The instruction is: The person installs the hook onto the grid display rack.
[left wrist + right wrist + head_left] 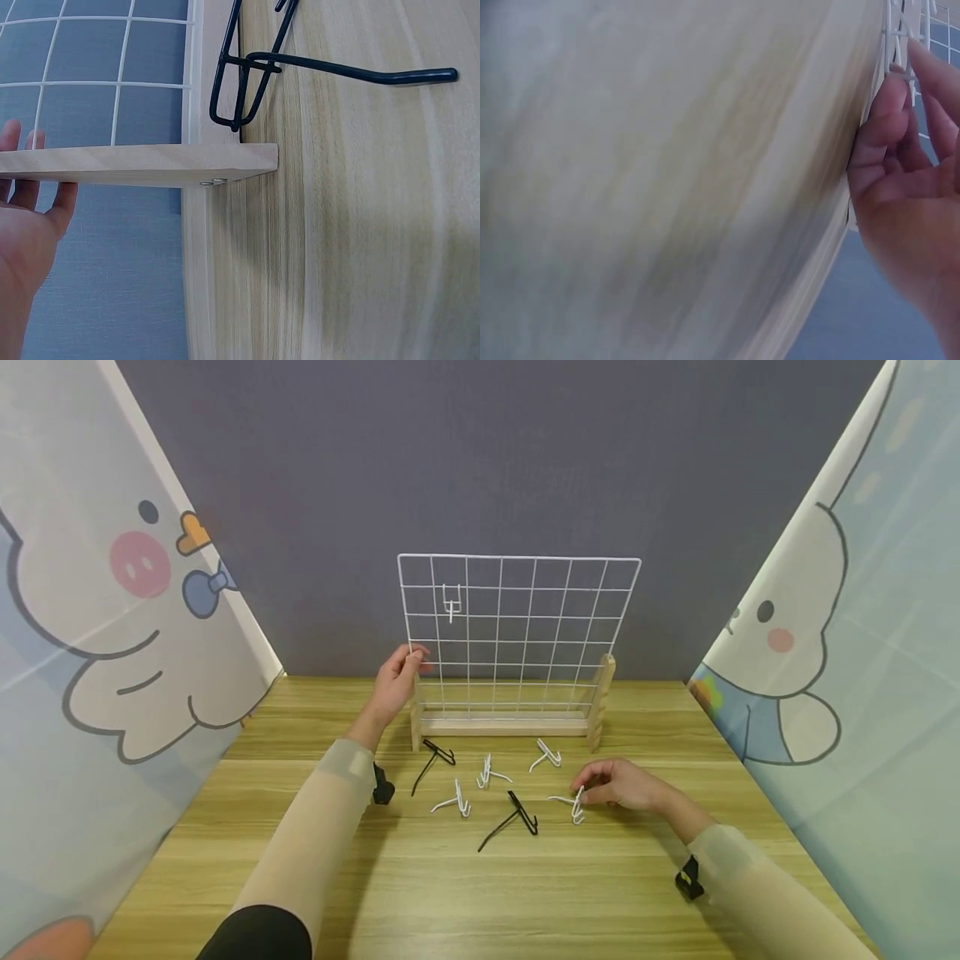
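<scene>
Wooden desk (450, 893): left hand (397, 681) grasps the white grid panel's (517, 635) edge, right hand (618, 783) pinches a white hook (573, 803) among scattered hooks.

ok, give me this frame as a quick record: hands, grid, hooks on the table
left hand: holds the left edge of the white wire grid
right hand: on the table, fingers pinching a white hook
grid: upright in wooden stand, one white hook hung upper left
loose hooks: two black, three more white
surface: wooden table
</scene>
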`<state>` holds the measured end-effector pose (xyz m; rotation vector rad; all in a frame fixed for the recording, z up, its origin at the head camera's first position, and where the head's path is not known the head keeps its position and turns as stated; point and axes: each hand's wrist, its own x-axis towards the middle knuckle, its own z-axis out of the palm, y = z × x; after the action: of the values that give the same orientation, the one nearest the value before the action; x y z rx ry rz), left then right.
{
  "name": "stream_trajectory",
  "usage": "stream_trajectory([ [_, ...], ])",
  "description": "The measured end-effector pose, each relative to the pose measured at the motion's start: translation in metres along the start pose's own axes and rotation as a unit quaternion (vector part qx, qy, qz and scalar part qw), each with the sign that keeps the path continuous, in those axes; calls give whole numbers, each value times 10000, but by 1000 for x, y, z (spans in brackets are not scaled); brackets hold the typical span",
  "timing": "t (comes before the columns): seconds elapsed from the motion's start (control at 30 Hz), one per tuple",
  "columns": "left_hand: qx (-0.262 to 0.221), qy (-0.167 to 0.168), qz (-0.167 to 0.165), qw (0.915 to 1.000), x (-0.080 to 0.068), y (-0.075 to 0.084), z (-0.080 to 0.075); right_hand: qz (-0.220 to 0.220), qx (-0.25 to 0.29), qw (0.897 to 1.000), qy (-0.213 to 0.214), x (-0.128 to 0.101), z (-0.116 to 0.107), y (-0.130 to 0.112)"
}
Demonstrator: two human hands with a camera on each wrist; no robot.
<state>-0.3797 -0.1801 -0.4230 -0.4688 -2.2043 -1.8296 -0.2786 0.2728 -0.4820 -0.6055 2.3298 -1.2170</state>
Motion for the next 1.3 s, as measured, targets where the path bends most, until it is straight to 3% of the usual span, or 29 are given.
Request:
stream_trajectory([
  [0.2, 16, 19, -4, 10000, 2, 2, 1, -8, -158, 9996, 229, -4, 0, -3],
  [0.47, -49, 24, -6, 10000, 2, 1, 2, -110, 194, 9994, 247, -6, 3, -2],
  [0.73, -48, 90, -65, 9999, 1, 1, 1, 94, 156, 9993, 315, -6, 9, -5],
  [0.97, 135, 104, -111, 9998, -1, 1, 1, 95, 414, 9990, 113, -7, 18, -9],
  [1.17, 13, 55, -140, 9999, 0, -1, 1, 47, 548, 9984, -126, -7, 24, -12],
  [1.3, 10, 88, -144, 9999, 1, -1, 1, 34, 282, 9996, -41, -7, 23, -14],
])
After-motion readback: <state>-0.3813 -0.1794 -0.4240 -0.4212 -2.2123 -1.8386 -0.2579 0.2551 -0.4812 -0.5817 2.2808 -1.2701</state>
